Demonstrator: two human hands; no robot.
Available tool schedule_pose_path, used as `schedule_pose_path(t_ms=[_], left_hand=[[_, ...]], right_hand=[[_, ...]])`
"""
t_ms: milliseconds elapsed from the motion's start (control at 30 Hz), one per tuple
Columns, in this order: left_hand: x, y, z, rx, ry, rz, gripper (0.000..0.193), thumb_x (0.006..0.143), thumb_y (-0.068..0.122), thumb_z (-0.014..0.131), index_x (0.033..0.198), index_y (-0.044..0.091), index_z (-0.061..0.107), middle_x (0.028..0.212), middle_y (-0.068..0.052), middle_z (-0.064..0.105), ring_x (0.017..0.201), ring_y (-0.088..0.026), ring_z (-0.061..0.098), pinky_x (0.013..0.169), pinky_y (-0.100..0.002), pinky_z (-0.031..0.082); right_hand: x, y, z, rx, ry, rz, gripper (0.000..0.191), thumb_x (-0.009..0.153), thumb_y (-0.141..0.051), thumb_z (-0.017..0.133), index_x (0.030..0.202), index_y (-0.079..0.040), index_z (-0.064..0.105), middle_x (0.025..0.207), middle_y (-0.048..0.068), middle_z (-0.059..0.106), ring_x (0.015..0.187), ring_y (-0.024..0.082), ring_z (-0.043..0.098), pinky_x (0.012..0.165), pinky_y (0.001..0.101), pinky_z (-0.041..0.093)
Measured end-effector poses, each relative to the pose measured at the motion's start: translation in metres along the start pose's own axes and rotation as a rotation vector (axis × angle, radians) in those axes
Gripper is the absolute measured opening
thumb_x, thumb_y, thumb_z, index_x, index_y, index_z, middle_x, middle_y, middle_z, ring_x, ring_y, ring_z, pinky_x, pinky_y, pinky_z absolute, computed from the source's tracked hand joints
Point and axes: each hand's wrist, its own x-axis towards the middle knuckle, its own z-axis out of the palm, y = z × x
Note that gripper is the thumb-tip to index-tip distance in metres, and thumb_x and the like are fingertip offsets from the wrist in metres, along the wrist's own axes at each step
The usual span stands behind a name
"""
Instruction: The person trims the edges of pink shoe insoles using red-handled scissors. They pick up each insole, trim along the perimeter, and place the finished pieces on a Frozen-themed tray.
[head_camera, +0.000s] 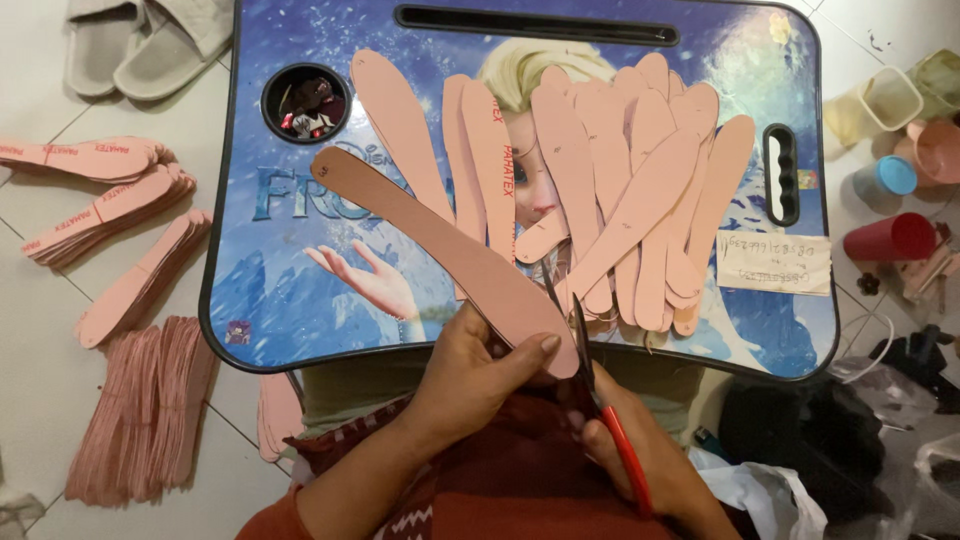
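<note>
My left hand (478, 375) grips the near end of a long curved pink strip (420, 225) that reaches up and left over a blue picture lap tray (780, 330). In my right hand (650, 450) are red-handled scissors (600, 385), their dark blades at the strip's near end, right beside my left thumb. Several more cut pink strips (620, 190) lie fanned across the tray's middle and right.
Stacks of pink strips (110, 220) and a fanned pile (150, 410) lie on the tiled floor at left, grey slippers (150, 40) above them. Plastic cups (900, 150) stand at right, dark bags (810, 430) at lower right. A round cup hole (305, 102) holds small items.
</note>
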Motion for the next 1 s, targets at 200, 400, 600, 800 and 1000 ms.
schedule_pose_path(t_ms=[200,400,600,800,1000], left_hand=[[0.001,-0.002,-0.005,0.066,-0.054,0.060,0.020,0.096,0.006,0.073,0.111,-0.002,0.063,0.098,-0.006,0.072,0.085,-0.010,0.069,0.074,-0.025,0.058],[0.003,-0.001,-0.006,0.079,-0.015,0.000,0.023,0.092,0.006,0.073,0.111,0.000,0.062,0.099,-0.006,0.072,0.086,-0.010,0.070,0.075,-0.027,0.060],[0.003,-0.004,-0.011,0.060,0.010,-0.037,0.027,0.091,0.006,0.073,0.114,0.001,0.060,0.099,-0.006,0.071,0.085,-0.011,0.069,0.074,-0.028,0.060],[0.007,-0.021,-0.010,-0.007,-0.001,-0.006,0.020,0.094,0.009,0.071,0.110,-0.001,0.065,0.102,-0.006,0.073,0.091,-0.012,0.070,0.081,-0.029,0.059],[-0.008,-0.016,-0.003,0.180,-0.264,0.006,0.019,0.101,0.011,0.070,0.114,-0.003,0.071,0.108,-0.008,0.074,0.101,-0.013,0.069,0.092,-0.032,0.057]], right_hand=[[0.002,0.000,0.004,0.134,0.014,0.024,0.069,0.093,-0.065,0.050,0.120,-0.002,0.056,0.087,0.006,0.055,0.069,0.015,0.056,0.061,0.0297,0.051],[0.002,0.007,0.001,0.006,0.036,0.116,0.058,0.092,-0.061,0.050,0.102,-0.004,0.058,0.075,0.003,0.059,0.061,0.013,0.062,0.055,0.0292,0.053],[0.000,0.018,-0.001,-0.034,0.102,0.156,0.044,0.093,-0.050,0.055,0.109,-0.010,0.065,0.067,0.001,0.057,0.057,0.010,0.053,0.052,0.0278,0.048],[0.002,0.025,0.013,0.420,0.232,0.143,0.035,0.096,-0.040,0.057,0.098,-0.005,0.060,0.061,0.001,0.053,0.048,0.010,0.051,0.047,0.0280,0.048],[0.010,0.030,0.004,0.708,0.376,0.166,0.019,0.089,-0.019,0.065,0.088,-0.002,0.056,0.055,0.002,0.047,0.043,0.013,0.047,0.041,0.0301,0.041]])
